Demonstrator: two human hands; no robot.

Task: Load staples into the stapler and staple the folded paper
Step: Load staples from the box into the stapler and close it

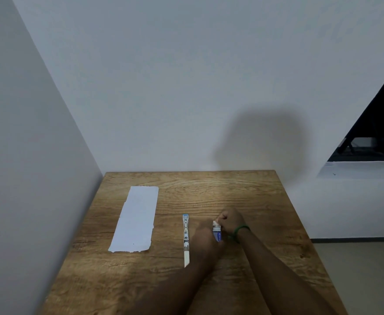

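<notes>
The folded white paper [134, 220] lies flat on the left part of the wooden table [209, 192]. A long narrow metal stapler [186, 239] with a blue far end lies stretched out at the table's middle. Just right of it, both hands meet around a small blue and white staple box [217, 234]. My left hand [205, 243] grips the box's blue body from the near side. My right hand [230, 220], with a green band at the wrist, pinches the box's white far end. The box's contents are hidden.
White walls close in the table on the left and at the back. The table's right edge drops off to the floor. A dark window opening sits at the far right.
</notes>
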